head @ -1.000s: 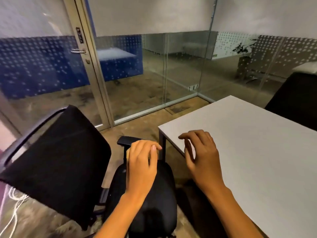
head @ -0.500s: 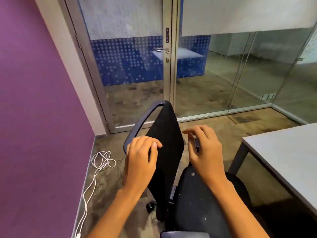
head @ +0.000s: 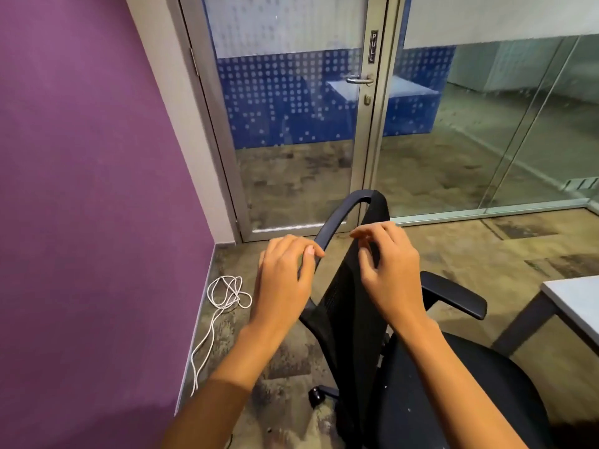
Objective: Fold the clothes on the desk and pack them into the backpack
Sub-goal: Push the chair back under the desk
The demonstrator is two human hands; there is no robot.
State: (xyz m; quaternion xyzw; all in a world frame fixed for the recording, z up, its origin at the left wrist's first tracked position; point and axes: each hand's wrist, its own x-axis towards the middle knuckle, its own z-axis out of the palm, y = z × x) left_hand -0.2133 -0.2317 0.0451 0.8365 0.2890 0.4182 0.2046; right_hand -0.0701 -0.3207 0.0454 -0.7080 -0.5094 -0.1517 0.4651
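Note:
No clothes and no backpack show in the head view. Only a corner of the white desk (head: 573, 303) reaches in at the right edge. My left hand (head: 285, 283) hovers with loosely curled fingers just left of the back of a black office chair (head: 359, 303), holding nothing. My right hand (head: 389, 270) floats in front of the chair back, fingers loosely curled and empty. Neither hand plainly touches the chair.
A purple wall (head: 97, 189) fills the left side. A glass door (head: 291, 124) marked PULL stands straight ahead, with glass partitions to its right. A loose white cable (head: 223, 299) lies on the floor by the wall. The chair's armrest (head: 453, 296) juts toward the desk.
The view has swung left, away from the desk toward the purple wall and door. The desk has slid almost out of frame. Both hands keep the same raised, empty pose.

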